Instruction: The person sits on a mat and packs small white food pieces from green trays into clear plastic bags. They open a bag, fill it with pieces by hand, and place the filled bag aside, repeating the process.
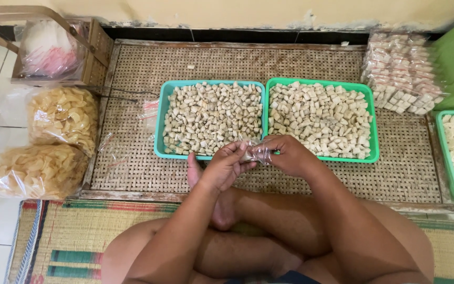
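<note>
Looking down from the head camera, we see our left hand (pixel 226 167) and right hand (pixel 285 155) meeting just in front of two trays, both hands pinching a small clear plastic bag (pixel 253 152) between their fingertips. The bag seems to hold a few pale pieces, though we cannot tell how many. Just beyond the hands, the teal tray (pixel 160 126) and the green tray (pixel 374 131) sit side by side, touching, each filled with small pale cube-shaped snacks. Both rest on a woven rattan mat (pixel 132 168) with a wooden frame. At the far right corner of the mat lies a heap of filled small packets (pixel 403 73), and another green tray (pixel 441 142) with larger pale pieces shows at the right edge. To the left, on the tiled floor, two big clear bags of yellow crackers (pixel 61 118) lie one before the other, with a wooden basket (pixel 98 58) holding plastic bags behind them. Our crossed legs rest on a striped straw mat (pixel 69 231).
</note>
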